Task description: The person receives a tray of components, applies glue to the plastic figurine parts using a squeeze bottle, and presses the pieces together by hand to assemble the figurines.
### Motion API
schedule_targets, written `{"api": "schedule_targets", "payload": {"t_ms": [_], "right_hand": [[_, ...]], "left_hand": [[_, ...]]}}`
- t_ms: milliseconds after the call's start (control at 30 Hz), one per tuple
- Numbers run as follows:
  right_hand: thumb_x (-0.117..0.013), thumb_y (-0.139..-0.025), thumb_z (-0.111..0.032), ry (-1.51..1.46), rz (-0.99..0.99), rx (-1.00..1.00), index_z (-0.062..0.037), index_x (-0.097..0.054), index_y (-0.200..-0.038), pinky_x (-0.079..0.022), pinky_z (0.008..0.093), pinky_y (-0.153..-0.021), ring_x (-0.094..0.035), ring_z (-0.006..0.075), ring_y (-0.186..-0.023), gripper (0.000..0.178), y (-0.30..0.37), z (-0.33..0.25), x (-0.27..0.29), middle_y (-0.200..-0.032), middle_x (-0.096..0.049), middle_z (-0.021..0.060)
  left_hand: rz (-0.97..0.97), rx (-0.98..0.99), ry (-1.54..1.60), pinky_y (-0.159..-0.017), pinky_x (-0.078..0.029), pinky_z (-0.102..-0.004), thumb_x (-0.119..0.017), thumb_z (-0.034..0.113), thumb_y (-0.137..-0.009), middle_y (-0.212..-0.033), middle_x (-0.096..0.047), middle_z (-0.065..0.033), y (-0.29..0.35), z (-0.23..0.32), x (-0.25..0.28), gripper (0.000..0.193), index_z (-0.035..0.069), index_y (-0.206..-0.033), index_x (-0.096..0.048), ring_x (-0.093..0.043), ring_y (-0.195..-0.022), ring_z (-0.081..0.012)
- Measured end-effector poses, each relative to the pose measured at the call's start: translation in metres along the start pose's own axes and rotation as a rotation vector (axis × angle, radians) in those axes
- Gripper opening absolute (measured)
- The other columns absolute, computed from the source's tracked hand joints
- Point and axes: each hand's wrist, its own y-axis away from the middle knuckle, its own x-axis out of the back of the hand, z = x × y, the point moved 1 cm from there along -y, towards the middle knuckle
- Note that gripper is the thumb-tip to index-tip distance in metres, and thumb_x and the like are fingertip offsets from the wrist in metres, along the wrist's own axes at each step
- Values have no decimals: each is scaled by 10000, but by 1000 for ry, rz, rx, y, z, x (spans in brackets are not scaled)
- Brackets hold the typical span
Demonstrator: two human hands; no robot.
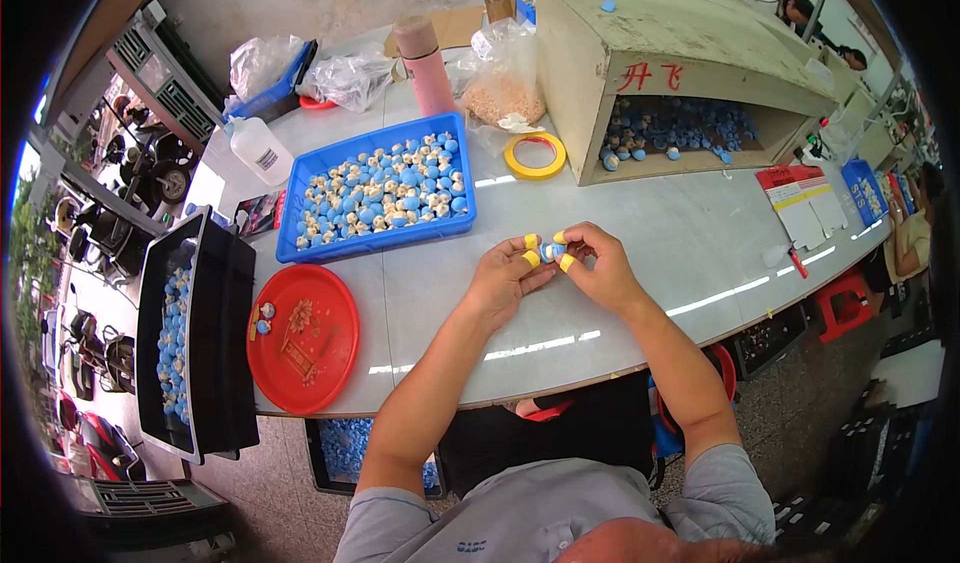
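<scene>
Over the table, in front of my body, both hands meet at a small rounded blue-and-white figurine piece [548, 252]. My left hand [500, 281] pinches it between thumb and forefinger, with the other fingers curled below. From the right side my right hand [608, 271] grips the same piece with thumb and forefinger. Yellow wraps cover the thumb and forefinger tips of both hands. Beyond my left hand lies a blue tray [385, 242] filled with similar blue-and-cream pieces [385, 191]. A red round plate [325, 338] carries a few such pieces [264, 318] at its left edge.
A black crate [222, 343] of blue pieces stands at the left. Yellow tape [535, 156], a pink flask [427, 78], a white bottle [261, 151] and a granule bag [503, 88] lie beyond. An open-fronted cabinet [690, 63] holds more pieces; a red-handled tool [797, 263] lies right.
</scene>
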Motion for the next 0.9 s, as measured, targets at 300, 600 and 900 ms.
{"api": "schedule_targets", "payload": {"t_ms": [300, 600, 900], "right_hand": [[-657, -771, 89, 114, -9, 137, -4, -593, -988, -485, 253, -668, -593, 145, -781, 245, 1, -7, 2, -1000, -631, 93], [-645, -767, 61, 164, -30, 128, -32, -617, -1017, -471, 259, -653, -611, 149, -773, 268, 1, -10, 2, -1006, -634, 60], [-630, -754, 74, 195, -27, 122, -23, -614, -1005, -474, 263, -660, -611, 153, -784, 269, 2, -11, 2, -1008, -631, 67]], "left_hand": [[-27, -14, -52, -925, -547, -321, -573, 44, -945, -1170, -585, -132, -1, -3, -3, 288, -32, -1213, -495, -629, -1043, -221], [-13, -41, -73, -923, -549, -313, -559, 16, -942, -1145, -590, -118, 1, -3, -5, 244, -42, -1176, -520, -629, -1028, -206], [-11, -114, -111, -918, -556, -300, -577, 8, -933, -1087, -615, -126, -1, -8, -4, 214, -52, -1134, -538, -649, -993, -208]]}}
